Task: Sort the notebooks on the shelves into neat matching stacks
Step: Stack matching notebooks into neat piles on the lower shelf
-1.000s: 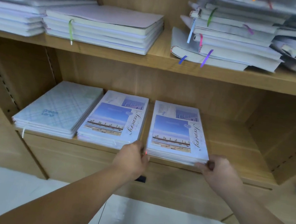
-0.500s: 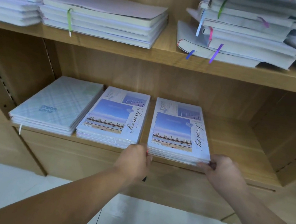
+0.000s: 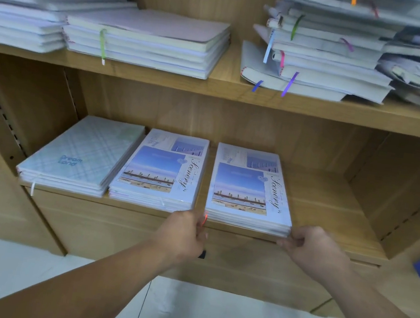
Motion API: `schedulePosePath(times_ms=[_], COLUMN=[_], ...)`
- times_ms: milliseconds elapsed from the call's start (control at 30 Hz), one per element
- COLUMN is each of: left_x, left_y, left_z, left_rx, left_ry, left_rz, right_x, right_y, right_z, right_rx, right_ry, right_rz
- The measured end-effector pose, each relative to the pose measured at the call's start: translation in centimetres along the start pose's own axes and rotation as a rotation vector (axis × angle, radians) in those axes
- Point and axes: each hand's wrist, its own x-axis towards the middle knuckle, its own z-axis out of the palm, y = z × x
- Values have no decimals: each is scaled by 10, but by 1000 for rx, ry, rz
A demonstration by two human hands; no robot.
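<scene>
On lower shelf (image 3: 333, 204) — left hand (image 3: 184, 232) and right hand (image 3: 317, 252) grasp near corners of right Scenery stack (image 3: 248, 189); twin stack (image 3: 160, 170) just beside, Dream Land stack (image 3: 81, 156) further left; ribboned piles (image 3: 322, 53) crowd upper shelf (image 3: 213, 91).

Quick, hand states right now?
Left hand: grips the right Scenery stack at its near left corner.
Right hand: pinches its near right corner.

Left hand (image 3: 184, 232) and right hand (image 3: 316, 252) both reach straight ahead, knuckles up, fingers curled onto the two front corners of the same stack (image 3: 248, 189).
</scene>
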Motion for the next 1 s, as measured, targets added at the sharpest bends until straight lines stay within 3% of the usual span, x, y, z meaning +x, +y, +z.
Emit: schedulePosePath(times_ms=[133,367,467,567,667,733,800,1000], left_x=[-22,-79,-101,-119,-117,-109,-98,-58], left_y=[1,1,-12,-21,-20,-10,5,28], left_z=[-16,-85,-137,-197,-253,-282,-305,-313], left_rx=[-13,-178,-139,-88,-70,-108,-174,-19], left_ry=[-50,65,160,271,464,651,735,598], left_rz=[-26,21,40,61,95,161,195,164], right_x=[-24,-99,-111,-117,-121,-115,-102,-68], right_y=[-18,-133,-185,-233,-277,-296,-307,-319], right_z=[-15,-25,-51,-96,-140,-159,-172,-178], right_rx=[-61,0,-3,81,179,205,178,176], right_ry=[21,-8,-11,92,312,446,508,245], right_rz=[8,-355,-474,-591,-697,-711,-681,-433])
